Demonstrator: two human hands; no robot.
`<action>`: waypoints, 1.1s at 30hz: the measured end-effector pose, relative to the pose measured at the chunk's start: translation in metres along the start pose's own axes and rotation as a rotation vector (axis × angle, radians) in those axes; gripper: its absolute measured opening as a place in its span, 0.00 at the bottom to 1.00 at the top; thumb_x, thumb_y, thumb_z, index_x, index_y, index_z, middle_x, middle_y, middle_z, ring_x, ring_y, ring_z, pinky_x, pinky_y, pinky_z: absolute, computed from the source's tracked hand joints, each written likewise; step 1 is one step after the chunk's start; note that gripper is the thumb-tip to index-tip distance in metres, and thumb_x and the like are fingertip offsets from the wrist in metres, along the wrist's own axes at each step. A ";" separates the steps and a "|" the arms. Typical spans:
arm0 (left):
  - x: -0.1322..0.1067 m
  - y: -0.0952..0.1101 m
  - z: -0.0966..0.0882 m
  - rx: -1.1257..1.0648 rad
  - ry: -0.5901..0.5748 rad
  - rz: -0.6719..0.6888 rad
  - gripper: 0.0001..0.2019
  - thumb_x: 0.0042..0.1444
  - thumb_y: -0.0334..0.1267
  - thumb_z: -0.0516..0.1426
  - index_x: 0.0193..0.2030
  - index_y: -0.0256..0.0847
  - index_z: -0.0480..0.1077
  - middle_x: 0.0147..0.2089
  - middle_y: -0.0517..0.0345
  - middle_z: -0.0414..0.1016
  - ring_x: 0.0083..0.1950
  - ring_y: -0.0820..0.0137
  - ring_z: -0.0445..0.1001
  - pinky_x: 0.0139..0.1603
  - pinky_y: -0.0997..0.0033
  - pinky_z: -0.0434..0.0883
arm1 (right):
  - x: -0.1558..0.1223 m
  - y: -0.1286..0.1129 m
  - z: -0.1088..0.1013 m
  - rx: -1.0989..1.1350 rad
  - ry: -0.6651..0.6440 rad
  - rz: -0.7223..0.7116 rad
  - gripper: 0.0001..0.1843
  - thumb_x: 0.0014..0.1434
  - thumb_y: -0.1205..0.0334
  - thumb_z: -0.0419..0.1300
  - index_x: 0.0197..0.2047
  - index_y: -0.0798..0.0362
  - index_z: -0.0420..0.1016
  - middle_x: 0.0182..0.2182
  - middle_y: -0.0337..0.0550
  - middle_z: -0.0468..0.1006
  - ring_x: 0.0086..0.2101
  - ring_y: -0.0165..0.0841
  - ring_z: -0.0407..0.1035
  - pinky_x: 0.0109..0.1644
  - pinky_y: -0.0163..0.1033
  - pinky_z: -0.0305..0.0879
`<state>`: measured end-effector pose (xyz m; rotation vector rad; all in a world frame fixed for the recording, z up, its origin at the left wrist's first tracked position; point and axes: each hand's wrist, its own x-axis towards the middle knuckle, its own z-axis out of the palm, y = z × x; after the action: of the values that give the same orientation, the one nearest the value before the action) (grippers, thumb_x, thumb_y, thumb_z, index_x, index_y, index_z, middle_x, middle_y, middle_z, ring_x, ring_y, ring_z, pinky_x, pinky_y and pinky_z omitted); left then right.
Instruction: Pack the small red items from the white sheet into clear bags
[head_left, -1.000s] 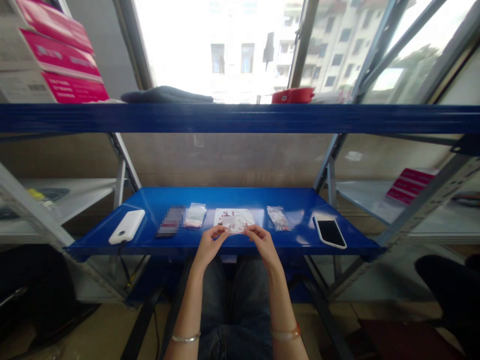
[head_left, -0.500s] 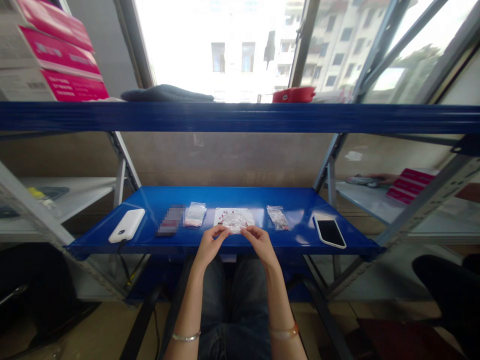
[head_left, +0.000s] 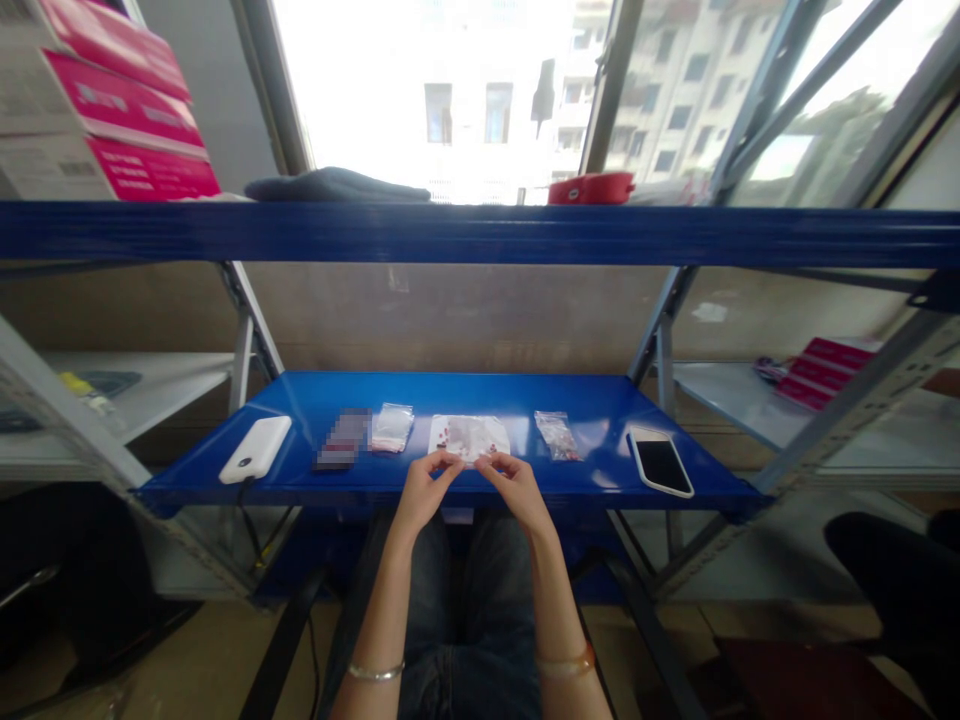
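Observation:
Between my two hands is a small clear plastic bag (head_left: pixel 468 445), its near edge pinched at both ends. My left hand (head_left: pixel 430 484) closes thumb and fingers on the left end. At the right end, my right hand (head_left: pixel 514 482) pinches in the same way. Beneath the bag lies a white sheet of paper (head_left: pixel 495 424) with several small dark red pieces on it. To the left is a stack of clear bags (head_left: pixel 392 428). On the right lies another clear bag (head_left: pixel 557 436) with small pieces inside.
A white power bank (head_left: pixel 255 449) with a cable lies at the blue table's (head_left: pixel 450 388) left, beside a blurred-out item (head_left: pixel 343 440). A phone (head_left: pixel 661 462) lies at the right. The blue shelf beam (head_left: pixel 480 234) crosses above, carrying pink boxes (head_left: pixel 150 165) and a red object (head_left: pixel 591 188).
My hands have drawn slightly closer together while pinching the bag's edge. A hand seen over the right-hand side shelf has gone from view.

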<state>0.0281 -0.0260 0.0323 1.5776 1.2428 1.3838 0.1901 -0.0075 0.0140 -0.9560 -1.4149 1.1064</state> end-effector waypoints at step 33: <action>0.002 -0.010 0.006 -0.043 0.048 -0.047 0.13 0.51 0.45 0.57 0.34 0.38 0.77 0.34 0.54 0.80 0.37 0.64 0.76 0.42 0.67 0.70 | 0.004 0.006 0.018 0.016 0.048 -0.045 0.12 0.51 0.52 0.60 0.28 0.53 0.76 0.28 0.43 0.79 0.34 0.36 0.71 0.42 0.40 0.64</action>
<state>0.0317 -0.0208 0.0226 1.4848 1.2622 1.4163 0.1718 -0.0045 0.0092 -0.9292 -1.3801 1.0533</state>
